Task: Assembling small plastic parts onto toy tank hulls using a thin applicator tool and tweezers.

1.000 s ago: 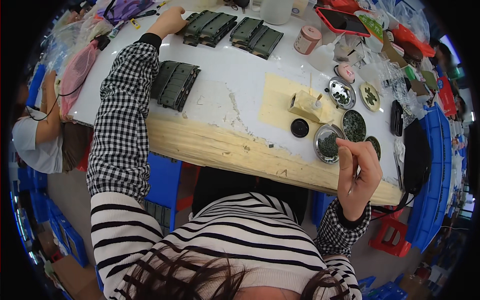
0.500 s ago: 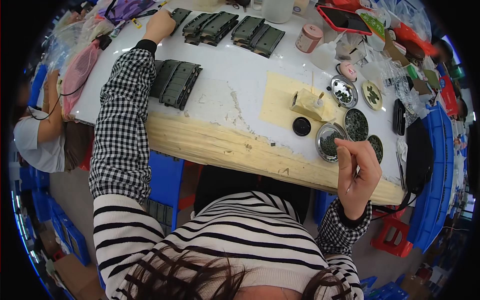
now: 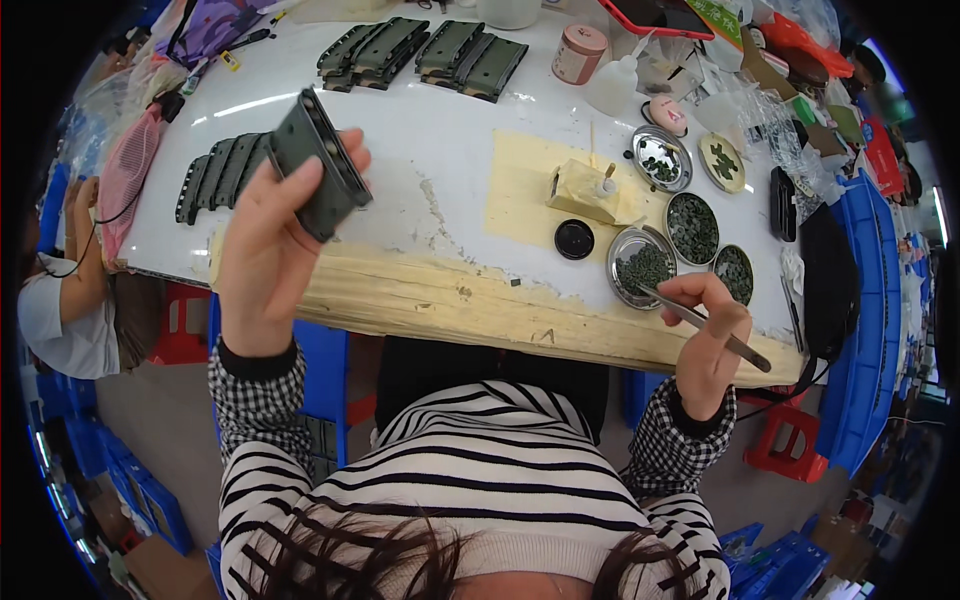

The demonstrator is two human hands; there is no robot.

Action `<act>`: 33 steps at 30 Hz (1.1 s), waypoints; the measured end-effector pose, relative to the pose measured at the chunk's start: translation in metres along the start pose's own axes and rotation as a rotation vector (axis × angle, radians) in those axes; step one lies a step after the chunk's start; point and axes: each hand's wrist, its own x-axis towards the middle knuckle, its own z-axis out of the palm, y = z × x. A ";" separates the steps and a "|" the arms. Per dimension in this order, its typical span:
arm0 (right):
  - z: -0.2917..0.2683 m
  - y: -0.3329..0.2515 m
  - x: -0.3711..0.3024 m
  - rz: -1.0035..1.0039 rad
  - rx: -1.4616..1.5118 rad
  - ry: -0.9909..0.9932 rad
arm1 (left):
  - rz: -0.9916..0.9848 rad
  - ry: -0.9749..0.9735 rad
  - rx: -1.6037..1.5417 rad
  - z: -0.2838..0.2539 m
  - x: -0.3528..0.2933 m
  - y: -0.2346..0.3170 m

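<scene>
My left hand (image 3: 268, 238) is raised above the near edge of the white table (image 3: 400, 130) and grips a dark green rectangular plastic housing (image 3: 318, 165), tilted with its open side showing. My right hand (image 3: 705, 330) holds metal tweezers (image 3: 700, 322); their tip reaches into a round metal dish (image 3: 641, 268) of small dark green parts. Three more round dishes with green pieces lie behind it, the nearest being a dish (image 3: 692, 227) just beyond. A row of similar dark housings (image 3: 215, 175) rests on the table left of my raised hand.
More dark housings (image 3: 425, 55) lie at the table's far side. A yellow mat (image 3: 530, 190) carries a small cardboard block (image 3: 585, 190) and a black round cap (image 3: 574, 239). A pink jar (image 3: 579, 53), bottles and bags crowd the back right. Another person (image 3: 60, 300) sits at left.
My left hand has come back from the far left of the table, now holding a dark housing up near me. My right hand has lowered, the tweezers reaching into the dish.
</scene>
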 end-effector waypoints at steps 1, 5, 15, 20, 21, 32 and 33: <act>0.004 0.003 0.005 -0.048 -0.053 0.019 | -0.072 -0.027 -0.054 0.005 -0.012 -0.015; 0.019 0.007 0.018 -0.158 -0.181 0.063 | -0.362 -0.206 -0.313 0.035 -0.038 -0.058; 0.024 0.027 0.019 -0.223 -0.217 0.066 | -0.493 -0.210 -0.298 0.062 -0.036 -0.084; 0.024 0.024 0.020 -0.260 -0.247 0.041 | -0.440 -0.193 -0.297 0.066 -0.036 -0.081; 0.024 0.024 0.021 -0.266 -0.248 0.041 | -0.428 -0.193 -0.295 0.067 -0.037 -0.080; 0.024 0.017 0.018 -0.268 -0.180 0.080 | -0.168 -0.154 -0.094 0.080 -0.042 -0.082; 0.025 0.012 0.017 -0.339 -0.174 0.073 | -0.163 -0.173 -0.080 0.079 -0.042 -0.083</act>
